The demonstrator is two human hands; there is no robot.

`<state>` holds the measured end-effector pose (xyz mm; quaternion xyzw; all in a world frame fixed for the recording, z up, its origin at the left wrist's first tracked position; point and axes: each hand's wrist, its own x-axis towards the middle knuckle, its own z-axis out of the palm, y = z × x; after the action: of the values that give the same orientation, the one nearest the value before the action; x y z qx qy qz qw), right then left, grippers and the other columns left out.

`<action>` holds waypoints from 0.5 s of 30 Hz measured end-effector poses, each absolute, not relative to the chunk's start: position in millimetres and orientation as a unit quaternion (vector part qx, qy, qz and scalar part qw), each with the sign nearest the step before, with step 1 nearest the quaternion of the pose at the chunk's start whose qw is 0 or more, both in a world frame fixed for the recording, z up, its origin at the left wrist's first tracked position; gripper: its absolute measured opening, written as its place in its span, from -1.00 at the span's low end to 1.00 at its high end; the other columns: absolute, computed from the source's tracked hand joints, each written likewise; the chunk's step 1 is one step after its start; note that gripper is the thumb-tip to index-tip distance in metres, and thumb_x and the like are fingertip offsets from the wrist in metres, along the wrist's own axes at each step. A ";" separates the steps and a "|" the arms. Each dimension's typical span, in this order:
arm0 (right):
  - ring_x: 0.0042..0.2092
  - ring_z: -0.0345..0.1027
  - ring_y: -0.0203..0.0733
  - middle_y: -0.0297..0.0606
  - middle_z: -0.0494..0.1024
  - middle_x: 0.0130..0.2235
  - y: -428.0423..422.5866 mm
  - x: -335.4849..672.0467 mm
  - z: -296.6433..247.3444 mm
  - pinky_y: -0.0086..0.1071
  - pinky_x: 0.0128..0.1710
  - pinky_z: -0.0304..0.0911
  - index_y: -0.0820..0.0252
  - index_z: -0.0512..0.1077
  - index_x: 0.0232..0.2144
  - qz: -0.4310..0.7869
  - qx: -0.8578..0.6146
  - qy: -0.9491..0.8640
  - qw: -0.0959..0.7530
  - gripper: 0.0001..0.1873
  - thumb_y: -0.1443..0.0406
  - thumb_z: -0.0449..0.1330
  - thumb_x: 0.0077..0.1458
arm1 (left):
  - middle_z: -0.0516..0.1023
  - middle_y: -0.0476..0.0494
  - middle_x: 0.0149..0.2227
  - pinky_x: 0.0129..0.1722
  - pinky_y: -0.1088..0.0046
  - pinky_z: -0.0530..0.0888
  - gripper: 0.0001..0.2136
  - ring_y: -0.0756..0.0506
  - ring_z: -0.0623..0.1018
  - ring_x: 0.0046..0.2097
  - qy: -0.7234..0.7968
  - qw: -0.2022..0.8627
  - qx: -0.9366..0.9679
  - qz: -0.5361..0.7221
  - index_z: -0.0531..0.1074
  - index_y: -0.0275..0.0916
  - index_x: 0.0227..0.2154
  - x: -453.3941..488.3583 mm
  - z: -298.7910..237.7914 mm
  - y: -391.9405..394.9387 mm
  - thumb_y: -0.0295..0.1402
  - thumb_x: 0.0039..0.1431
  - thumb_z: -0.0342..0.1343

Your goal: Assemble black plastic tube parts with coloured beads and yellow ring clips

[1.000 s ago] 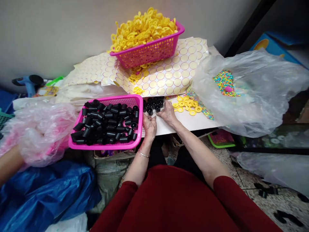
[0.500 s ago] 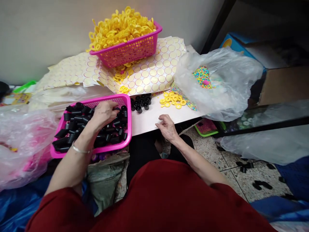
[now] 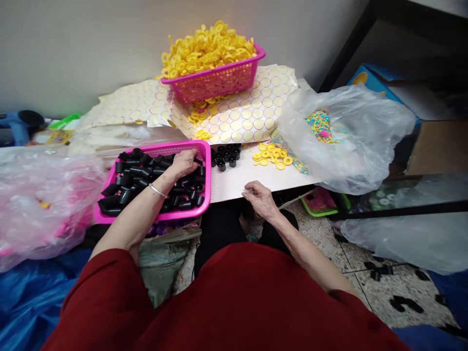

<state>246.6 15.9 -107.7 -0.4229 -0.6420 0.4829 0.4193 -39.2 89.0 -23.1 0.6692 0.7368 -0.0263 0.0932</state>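
My left hand (image 3: 184,163) reaches into a pink basket (image 3: 109,189) full of black plastic tubes (image 3: 141,178), its fingers curled down among the tubes at the basket's far right corner. What the fingers grip is hidden. My right hand (image 3: 259,196) rests at the near edge of the white table (image 3: 234,181), fingers loosely curled with nothing visible in them. A small group of black tubes (image 3: 225,156) stands upright on the table beyond it, beside loose yellow rings (image 3: 272,156).
A second pink basket (image 3: 215,83) heaped with yellow rings sits at the back on sheets of round stickers (image 3: 252,109). A clear bag of coloured beads (image 3: 321,127) lies at right. Plastic bags (image 3: 40,200) crowd the left. A green tray (image 3: 321,202) sits under the table.
My left hand left the table and went into the black-tube basket, then slid toward its far right corner. My right hand drew back from the standing tubes to the table's near edge.
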 end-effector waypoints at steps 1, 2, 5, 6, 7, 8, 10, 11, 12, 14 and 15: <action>-0.45 0.21 -0.34 -0.33 0.37 -0.35 15.0 245.3 -105.4 -0.38 -0.41 0.19 0.17 0.36 -0.40 0.476 -0.419 -0.649 0.420 -0.90 0.28 0.17 -0.03 | 0.57 -0.28 -0.18 -0.05 0.20 0.42 -0.69 -0.31 0.51 -0.05 0.741 0.090 0.666 0.009 0.48 -0.27 -0.17 -41.0 -19.8 86.4 -0.32 -0.03 0.19; -0.45 0.22 -0.34 -0.31 0.39 -0.32 13.6 244.0 -101.9 -0.37 -0.42 0.21 0.17 0.37 -0.39 0.466 -0.415 -0.658 0.422 -0.91 0.28 0.17 -0.01 | 0.57 -0.25 -0.24 -0.09 0.23 0.43 -0.72 -0.28 0.52 -0.10 0.742 0.090 0.662 0.055 0.49 -0.28 -0.23 -41.5 -15.2 82.6 -0.30 -0.04 0.21; -0.32 0.34 -0.24 -0.15 0.45 -0.12 7.0 239.5 -82.8 -0.30 -0.33 0.31 0.15 0.42 -0.26 0.401 -0.406 -0.691 0.444 -0.83 0.24 0.17 0.07 | 0.51 -0.11 -0.45 -0.25 0.34 0.44 -0.76 -0.14 0.51 -0.31 0.719 0.137 0.652 0.200 0.49 -0.29 -0.40 -28.2 4.7 61.1 -0.24 -0.11 0.28; -0.20 0.38 -0.16 -0.09 0.44 -0.03 4.4 237.1 -74.4 -0.24 -0.26 0.35 0.14 0.42 -0.18 0.376 -0.399 -0.704 0.450 -0.76 0.22 0.20 0.07 | 0.47 -0.07 -0.50 -0.31 0.38 0.43 -0.75 -0.09 0.49 -0.37 0.698 0.177 0.654 0.232 0.48 -0.30 -0.43 -18.1 11.9 50.4 -0.23 -0.15 0.30; -0.08 0.37 -0.08 -0.05 0.41 0.05 1.7 234.1 -65.8 -0.17 -0.17 0.36 0.11 0.41 -0.10 0.358 -0.387 -0.719 0.453 -0.67 0.20 0.23 0.06 | 0.44 -0.03 -0.53 -0.38 0.42 0.41 -0.74 -0.06 0.46 -0.41 0.674 0.227 0.655 0.256 0.48 -0.30 -0.45 -5.8 18.6 38.3 -0.23 -0.18 0.32; 0.03 0.33 -0.01 -0.04 0.39 0.10 -1.1 230.5 -57.7 -0.11 -0.09 0.35 0.10 0.38 -0.02 0.350 -0.369 -0.734 0.451 -0.58 0.18 0.26 0.04 | 0.42 -0.02 -0.55 -0.43 0.45 0.39 -0.74 -0.03 0.44 -0.45 0.649 0.277 0.652 0.276 0.48 -0.31 -0.47 7.7 24.4 25.5 -0.23 -0.19 0.33; 0.11 0.29 0.00 -0.06 0.40 0.10 -6.7 222.8 -45.3 -0.07 0.03 0.31 0.09 0.34 0.05 0.373 -0.320 -0.757 0.432 -0.49 0.19 0.26 0.04 | 0.41 0.00 -0.56 -0.50 0.49 0.35 -0.73 0.01 0.40 -0.49 0.603 0.366 0.651 0.282 0.47 -0.31 -0.50 32.1 32.3 1.6 -0.22 -0.19 0.33; 0.09 0.32 -0.04 -0.09 0.44 0.06 -9.4 219.6 -41.8 -0.10 0.05 0.30 0.10 0.34 0.05 0.402 -0.298 -0.757 0.420 -0.52 0.21 0.24 0.06 | 0.41 0.00 -0.57 -0.51 0.50 0.34 -0.72 0.02 0.39 -0.50 0.586 0.392 0.654 0.273 0.48 -0.31 -0.50 39.9 34.0 -7.4 -0.20 -0.20 0.34; 0.03 0.36 -0.10 -0.13 0.48 0.00 -12.1 217.6 -40.2 -0.14 0.04 0.32 0.11 0.35 0.03 0.438 -0.286 -0.747 0.410 -0.56 0.24 0.21 0.08 | 0.41 0.00 -0.56 -0.51 0.50 0.34 -0.71 0.02 0.39 -0.50 0.577 0.404 0.656 0.270 0.49 -0.31 -0.50 43.2 34.2 -13.5 -0.19 -0.20 0.34; -0.16 0.43 -0.22 -0.24 0.53 -0.15 -16.5 218.4 -42.5 -0.25 -0.08 0.38 0.12 0.38 -0.04 0.529 -0.291 -0.690 0.400 -0.64 0.27 0.20 0.07 | 0.45 -0.03 -0.53 -0.47 0.48 0.37 -0.71 0.00 0.41 -0.47 0.582 0.394 0.657 0.271 0.51 -0.30 -0.46 34.3 30.2 -15.0 -0.17 -0.16 0.32; -0.25 0.43 -0.27 -0.29 0.53 -0.21 -18.1 221.5 -45.7 -0.31 -0.17 0.40 0.13 0.39 -0.07 0.579 -0.303 -0.642 0.400 -0.65 0.27 0.23 0.04 | 0.47 -0.04 -0.51 -0.44 0.46 0.39 -0.73 -0.02 0.43 -0.46 0.599 0.369 0.654 0.279 0.51 -0.28 -0.45 23.0 25.9 -10.9 -0.17 -0.14 0.30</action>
<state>221.5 -18.1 -45.7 -0.3030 -0.6421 0.5793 0.4003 23.0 -10.9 25.9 0.6537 0.5993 0.2786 0.3687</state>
